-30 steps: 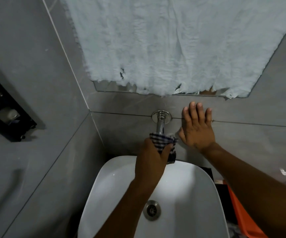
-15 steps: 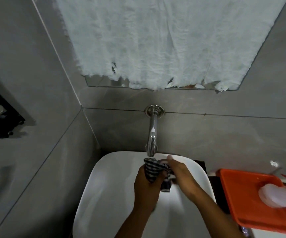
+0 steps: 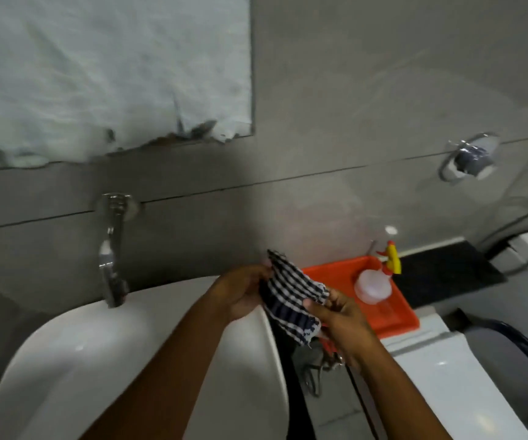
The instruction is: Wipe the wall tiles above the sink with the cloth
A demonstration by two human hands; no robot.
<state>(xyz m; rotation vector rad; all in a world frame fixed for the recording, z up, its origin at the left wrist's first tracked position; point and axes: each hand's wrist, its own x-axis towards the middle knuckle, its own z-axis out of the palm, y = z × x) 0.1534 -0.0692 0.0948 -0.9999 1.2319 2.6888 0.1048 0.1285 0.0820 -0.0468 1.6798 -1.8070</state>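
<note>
A blue-and-white checked cloth [image 3: 291, 296] is stretched between both my hands over the right rim of the white sink [image 3: 104, 350]. My left hand [image 3: 243, 293] grips its left edge and my right hand [image 3: 335, 315] pinches its right edge. The grey wall tiles [image 3: 335, 100] rise behind the sink, with a grout line running across at tap height. A chrome tap [image 3: 112, 249] sticks out of the wall to the left of my hands.
A mirror covered with white paper [image 3: 104, 68] hangs at upper left. An orange tray [image 3: 342, 274] holding a clear spray bottle [image 3: 373, 284] with a yellow-red trigger sits right of the sink. A chrome ring holder [image 3: 468, 158] is fixed on the wall at right.
The view has swung right. Both hands carried the cloth from under the tap to the sink's right rim and spread it out between them.
</note>
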